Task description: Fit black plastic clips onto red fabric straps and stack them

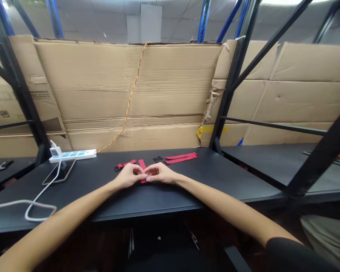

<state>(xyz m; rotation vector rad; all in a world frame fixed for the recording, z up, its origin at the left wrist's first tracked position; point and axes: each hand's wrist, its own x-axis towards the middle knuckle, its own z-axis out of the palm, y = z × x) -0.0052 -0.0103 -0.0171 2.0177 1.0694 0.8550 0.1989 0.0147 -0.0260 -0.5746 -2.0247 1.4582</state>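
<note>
My left hand [129, 175] and my right hand [160, 173] meet at the middle of the black table [170, 196], their fingertips together on a red fabric strap [142, 164]. The strap runs out above and below my fingers, and its middle is hidden by them. Just left of them lies a red strap with a black buckle [124, 164]. To the right, a little apart from my right hand, two more red straps [181, 158] lie side by side, with a small black plastic buckle [158, 159] at their left end.
A white power strip [72, 155] and a smartphone [59, 170] sit at the table's left, with a white cable [25, 204] trailing over the front. Cardboard sheets [127, 90] line the back, crossed by a twisted red-yellow wire [130, 98]. Black rack uprights [232, 79] stand beside the table.
</note>
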